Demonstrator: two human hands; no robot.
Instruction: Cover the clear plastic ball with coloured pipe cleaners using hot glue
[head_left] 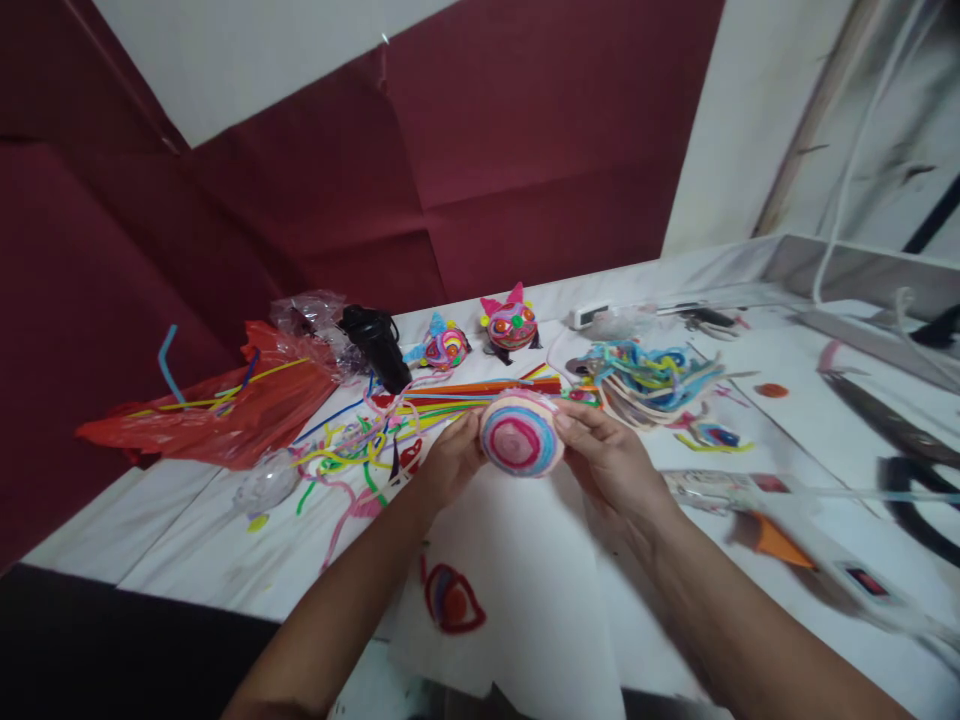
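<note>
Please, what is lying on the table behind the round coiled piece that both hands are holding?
Behind the coiled piece, straight pipe cleaners lie on the table; farther back stand two small finished figures. The piece, the left hand and the right hand cover whatever lies directly beneath them.

Maroon cloth backdrop (pixel 480 150), white wall (pixel 247 50), white table (pixel 525 560)
</note>
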